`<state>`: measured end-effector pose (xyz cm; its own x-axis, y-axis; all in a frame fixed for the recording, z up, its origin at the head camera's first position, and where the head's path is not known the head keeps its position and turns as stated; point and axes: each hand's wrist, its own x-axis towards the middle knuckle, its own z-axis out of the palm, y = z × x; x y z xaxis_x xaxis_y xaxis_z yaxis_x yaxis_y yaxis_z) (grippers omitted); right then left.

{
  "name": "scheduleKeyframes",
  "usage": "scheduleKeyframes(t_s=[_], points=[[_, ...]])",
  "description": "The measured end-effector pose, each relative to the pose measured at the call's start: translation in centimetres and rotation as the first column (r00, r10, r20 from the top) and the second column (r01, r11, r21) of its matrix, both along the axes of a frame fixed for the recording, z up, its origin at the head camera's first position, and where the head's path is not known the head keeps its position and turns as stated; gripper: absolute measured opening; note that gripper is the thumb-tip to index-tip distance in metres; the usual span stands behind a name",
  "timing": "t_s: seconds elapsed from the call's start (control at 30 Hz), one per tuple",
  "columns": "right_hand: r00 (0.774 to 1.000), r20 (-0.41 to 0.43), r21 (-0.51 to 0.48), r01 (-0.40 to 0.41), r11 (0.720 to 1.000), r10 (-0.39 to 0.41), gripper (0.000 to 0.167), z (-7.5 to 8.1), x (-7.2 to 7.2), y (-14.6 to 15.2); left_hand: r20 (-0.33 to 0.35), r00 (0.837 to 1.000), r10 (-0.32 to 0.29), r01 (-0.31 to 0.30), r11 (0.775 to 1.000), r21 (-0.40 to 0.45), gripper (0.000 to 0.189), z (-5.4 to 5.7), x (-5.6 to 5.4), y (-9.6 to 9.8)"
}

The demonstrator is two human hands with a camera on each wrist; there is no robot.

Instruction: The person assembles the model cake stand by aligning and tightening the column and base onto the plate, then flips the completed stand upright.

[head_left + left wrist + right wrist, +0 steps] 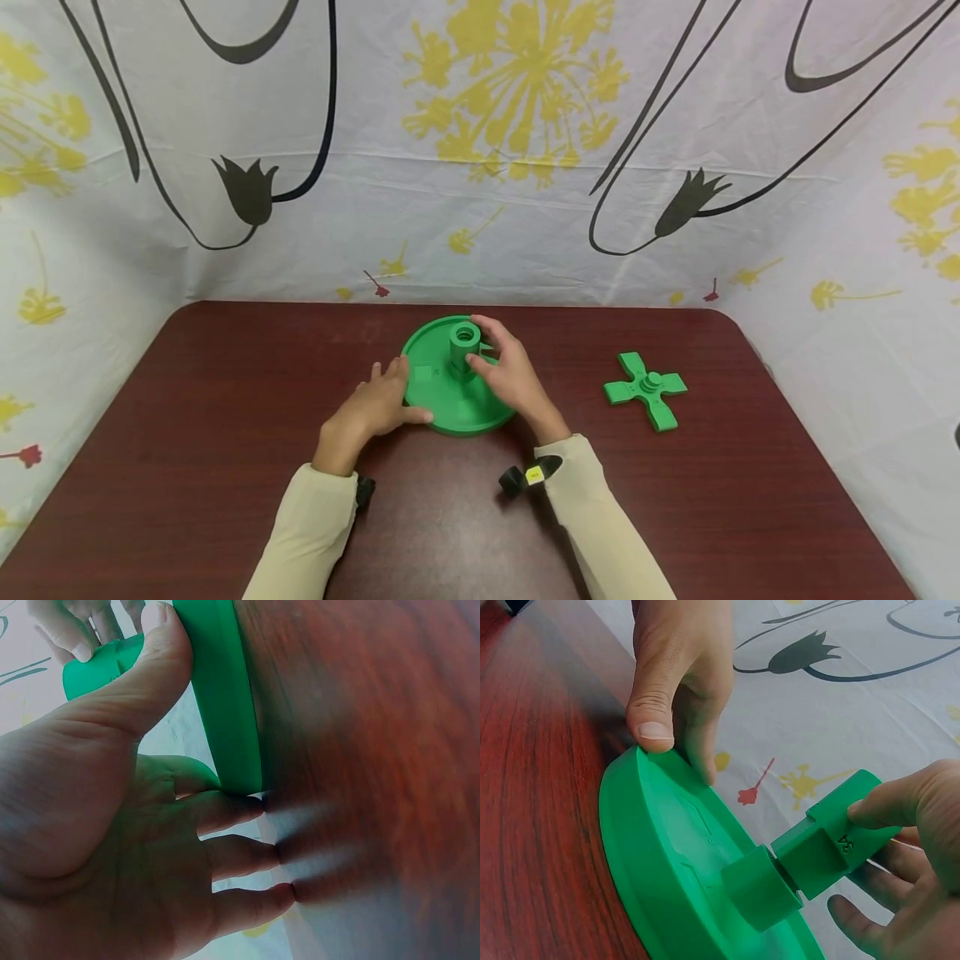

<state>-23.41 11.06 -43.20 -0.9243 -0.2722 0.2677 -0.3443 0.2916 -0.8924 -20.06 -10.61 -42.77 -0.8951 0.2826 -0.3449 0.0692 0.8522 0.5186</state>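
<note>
A round green base point(457, 414) with a raised rim lies on the table, a short round post point(754, 889) standing at its middle. My left hand point(375, 400) holds the rim at the left, thumb on the near edge, other fingertips down on the table. With thumb and fingers, my right hand point(517, 379) grips a green hollow cylinder point(847, 832) marked "3A". The cylinder is at the top of the post, with a narrow dark gap between them in the right wrist view. Whether threads engage inside is hidden.
A green cross-shaped piece point(663, 412) with a threaded stub in its centre lies on the right of the dark red-brown table point(262, 392). Behind the table's far edge hangs a white patterned cloth point(375, 217). A small black camera point(513, 482) sits at my right wrist.
</note>
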Motion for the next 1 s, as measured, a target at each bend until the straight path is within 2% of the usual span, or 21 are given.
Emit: scheduleKeyframes(t_s=[0.3,0.5,0.63,0.77,0.9,1.0], points=[[0.997,-0.008,0.063,0.079,0.995,-0.079,0.056,0.0,0.17,-0.1,0.006,1.0,0.0,0.0,1.0,-0.003,0.102,-0.14,-0.04,0.06],[0.992,-0.002,0.068,0.126,0.99,-0.126,0.055,0.01,0.3,-0.27,0.003,1.0,0.0,0.0,1.0,-0.004,0.101,-0.12,-0.09,0.03],[0.994,0.011,0.066,0.103,0.992,-0.104,0.059,0.02,0.3,-0.16,0.0,1.0,0.0,0.0,1.0,-0.003,0.101,-0.07,-0.07,0.04],[0.999,0.017,0.061,0.046,0.997,-0.047,0.063,0.04,0.24,0.04,-0.002,1.0,0.0,0.0,1.0,-0.004,0.101,-0.13,-0.11,0.03],[1.0,0.021,0.045,-0.003,0.999,0.002,0.062,0.12,0.14,0.14,-0.002,1.0,-0.003,0.003,1.0,-0.007,0.102,-0.15,-0.08,0.04],[1.0,0.031,0.042,-0.004,0.999,0.003,0.06,0.14,0.07,0.13,0.001,1.0,-0.003,0.003,1.0,-0.007,0.102,-0.13,-0.06,0.05]])
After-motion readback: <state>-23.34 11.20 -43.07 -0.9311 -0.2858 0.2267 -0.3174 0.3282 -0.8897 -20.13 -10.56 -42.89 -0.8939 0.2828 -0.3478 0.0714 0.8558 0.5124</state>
